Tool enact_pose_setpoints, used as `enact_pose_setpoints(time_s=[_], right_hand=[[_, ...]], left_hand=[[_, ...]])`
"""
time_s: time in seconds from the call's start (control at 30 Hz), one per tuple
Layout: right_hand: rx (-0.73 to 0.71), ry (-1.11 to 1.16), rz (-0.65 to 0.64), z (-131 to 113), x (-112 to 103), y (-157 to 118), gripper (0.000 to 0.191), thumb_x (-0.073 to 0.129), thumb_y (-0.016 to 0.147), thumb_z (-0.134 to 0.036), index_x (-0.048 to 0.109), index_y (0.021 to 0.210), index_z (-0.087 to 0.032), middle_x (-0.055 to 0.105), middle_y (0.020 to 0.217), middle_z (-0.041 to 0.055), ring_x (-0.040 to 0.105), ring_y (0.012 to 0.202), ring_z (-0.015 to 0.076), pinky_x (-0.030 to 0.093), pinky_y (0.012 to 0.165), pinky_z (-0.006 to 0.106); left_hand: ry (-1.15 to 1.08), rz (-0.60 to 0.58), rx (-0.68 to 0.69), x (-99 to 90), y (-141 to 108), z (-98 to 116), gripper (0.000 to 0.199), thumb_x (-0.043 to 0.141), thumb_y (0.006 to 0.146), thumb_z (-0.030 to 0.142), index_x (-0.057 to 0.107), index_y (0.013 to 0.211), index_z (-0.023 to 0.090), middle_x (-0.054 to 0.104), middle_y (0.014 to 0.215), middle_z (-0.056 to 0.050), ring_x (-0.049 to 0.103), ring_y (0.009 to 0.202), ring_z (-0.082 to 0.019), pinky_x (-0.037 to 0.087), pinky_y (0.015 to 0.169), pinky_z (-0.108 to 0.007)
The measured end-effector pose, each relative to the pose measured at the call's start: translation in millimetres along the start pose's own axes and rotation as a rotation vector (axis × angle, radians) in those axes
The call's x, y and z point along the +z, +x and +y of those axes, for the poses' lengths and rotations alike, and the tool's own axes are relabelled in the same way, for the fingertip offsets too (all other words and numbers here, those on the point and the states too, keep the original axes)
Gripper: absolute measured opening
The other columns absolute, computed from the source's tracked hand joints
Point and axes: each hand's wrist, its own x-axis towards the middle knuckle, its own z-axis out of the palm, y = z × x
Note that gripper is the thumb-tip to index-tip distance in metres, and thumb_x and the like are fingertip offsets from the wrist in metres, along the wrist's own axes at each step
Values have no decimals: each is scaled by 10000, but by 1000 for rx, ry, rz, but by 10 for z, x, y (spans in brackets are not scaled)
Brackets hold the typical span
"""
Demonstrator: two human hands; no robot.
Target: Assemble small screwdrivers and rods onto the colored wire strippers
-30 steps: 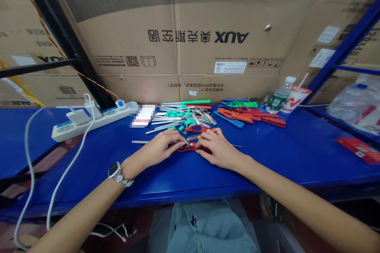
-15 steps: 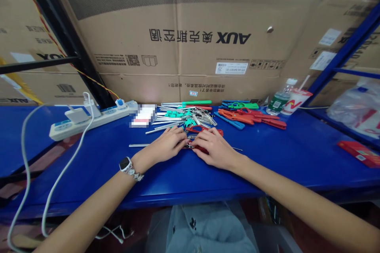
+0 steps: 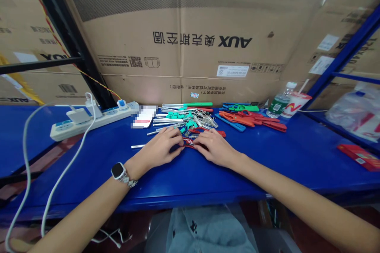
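Over the middle of the blue table (image 3: 261, 166), my left hand (image 3: 162, 148) and my right hand (image 3: 216, 149) face each other. Between them is a red plastic piece (image 3: 188, 141) with thin pale wire-like metal at its centre. The fingers of my left hand pinch its left end; those of my right hand close on its right side, partly hiding it. Just beyond lies another red plastic piece with a loop (image 3: 220, 133). Behind my hands is a heap of silver metal rods (image 3: 162, 120), teal plastic parts (image 3: 175, 115) and small metal clips (image 3: 204, 118).
Orange-red plastic handles (image 3: 252, 118), a blue one (image 3: 231, 122) and a green one (image 3: 243, 107) lie behind on the right. A bottle (image 3: 277, 102) and a paper cup (image 3: 293, 104) stand beyond. On the left is a white power strip (image 3: 97, 120) with cables.
My left hand has shifted slightly left and down, and my fingers have drawn apart a little, showing more of the red piece. The view has shifted slightly.
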Motion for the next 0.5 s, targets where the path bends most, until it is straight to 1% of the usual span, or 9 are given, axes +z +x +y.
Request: enact_pose_setpoints(time_s=[0.1,0.27,0.37,0.5], right_hand=[[22,-37,-11,-22,0,22,168,561,1015,-227,707,986,-150,744,999,74,644,940,207,355,848,367],[17,-59,3,-10,21,25,172,558,1019,-234,711,1006,-156,741,1004,74,635,957,206,348,834,358],[-8,-103,23,14,43,10,194,548,1026,-245,717,980,-161,727,969,69,619,929,201,347,820,353],[-84,-239,65,18,75,-26,229,528,1033,-243,732,970,-160,702,897,70,590,866,203,350,805,361]], left_hand=[[-1,-5,30,51,-17,-42,186,527,1012,274,668,921,195,613,960,-53,571,878,-204,467,813,-378],[0,83,8,91,7,-51,179,531,1021,278,678,1022,176,605,974,-72,569,902,-212,502,805,-369],[21,52,4,100,11,-54,181,538,1016,268,689,967,181,601,956,-67,567,882,-211,505,787,-362],[33,29,4,108,18,-36,211,529,1017,246,678,886,173,600,903,-56,557,823,-194,489,733,-329]])
